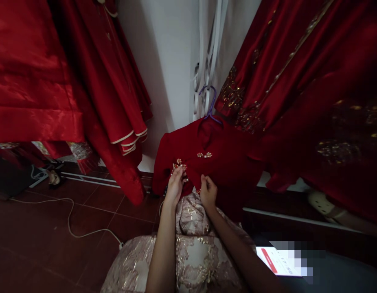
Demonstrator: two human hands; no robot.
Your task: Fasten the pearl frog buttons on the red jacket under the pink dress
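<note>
In front of me a dark red top (pixel 234 171) with a stand-up collar hangs on a purple hanger (pixel 211 109). A pair of gold and pearl ornaments (pixel 204 155) sits below its collar. My left hand (pixel 175 185) has its fingers pressed together on the top's front, by a beaded ornament (pixel 178 164) on the left side. With curled fingers, my right hand (pixel 208 191) pinches the front of the same top lower down. Between my forearms lies shiny pinkish-gold patterned fabric (pixel 193 215), spread over my lap.
Red garments (pixel 112 73) hang at the left, and sequinned red ones (pixel 261 81) at the right. A white scrolled metal frame (pixel 207 61) rises behind the hanger. A pale cable (pixel 73 219) crosses the tiled floor. At lower right glows a partly blurred phone screen (pixel 278 261).
</note>
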